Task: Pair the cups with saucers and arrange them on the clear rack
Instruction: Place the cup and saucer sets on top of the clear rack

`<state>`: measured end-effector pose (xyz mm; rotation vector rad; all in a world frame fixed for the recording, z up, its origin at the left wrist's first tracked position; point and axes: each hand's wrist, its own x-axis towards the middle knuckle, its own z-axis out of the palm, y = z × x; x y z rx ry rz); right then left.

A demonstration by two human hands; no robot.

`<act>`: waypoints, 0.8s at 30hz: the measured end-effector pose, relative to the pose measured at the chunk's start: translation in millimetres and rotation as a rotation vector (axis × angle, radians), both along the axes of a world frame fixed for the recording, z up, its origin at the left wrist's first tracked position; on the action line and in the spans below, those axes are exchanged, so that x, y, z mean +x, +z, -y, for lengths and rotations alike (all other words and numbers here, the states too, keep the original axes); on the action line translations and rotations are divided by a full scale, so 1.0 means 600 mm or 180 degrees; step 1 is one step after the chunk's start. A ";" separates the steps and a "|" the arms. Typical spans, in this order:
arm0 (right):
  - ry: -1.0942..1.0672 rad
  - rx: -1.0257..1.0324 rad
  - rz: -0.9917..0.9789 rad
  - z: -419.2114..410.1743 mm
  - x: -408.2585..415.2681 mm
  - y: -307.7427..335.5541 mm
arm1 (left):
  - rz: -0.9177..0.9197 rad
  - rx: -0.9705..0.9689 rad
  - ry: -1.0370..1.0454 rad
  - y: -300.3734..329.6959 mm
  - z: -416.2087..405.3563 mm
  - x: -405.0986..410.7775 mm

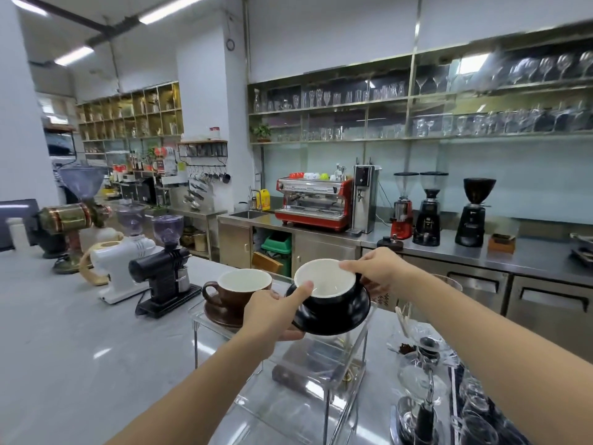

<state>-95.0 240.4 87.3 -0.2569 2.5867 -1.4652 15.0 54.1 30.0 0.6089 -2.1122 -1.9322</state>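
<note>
A black cup [333,292] with a white inside rests on a black saucer [349,317], held just over the top tier of the clear rack [349,354]. My left hand [272,311] grips the saucer's near-left edge, its thumb on the cup's rim. From the right, my right hand [377,268] pinches the cup's far rim and steadies the saucer. To the left, a brown cup [239,287] stands on its brown saucer [216,316] on the rack's top tier.
A black grinder [167,268] and a white grinder [120,261] stand left of the rack on the steel counter [64,348]. Glass syphon gear [423,380] crowds the right. A red espresso machine [313,202] sits on the back counter.
</note>
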 end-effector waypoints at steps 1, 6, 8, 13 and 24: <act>0.0017 0.0049 0.0005 0.004 -0.005 -0.004 | 0.0050 0.0023 -0.0025 -0.002 0.001 -0.003; 0.0077 0.0349 0.0038 0.007 -0.029 -0.019 | 0.0206 -0.0082 -0.0045 -0.007 -0.003 -0.022; 0.0103 0.0566 0.0042 0.006 -0.033 -0.025 | 0.0252 -0.0116 -0.0047 -0.012 -0.006 -0.025; 0.0166 0.0571 0.0156 0.008 -0.045 -0.039 | 0.0358 -0.0196 0.0026 -0.018 -0.008 -0.033; 0.0202 0.0864 0.0092 0.019 -0.063 -0.050 | 0.0287 -0.1012 0.0136 -0.024 0.004 -0.056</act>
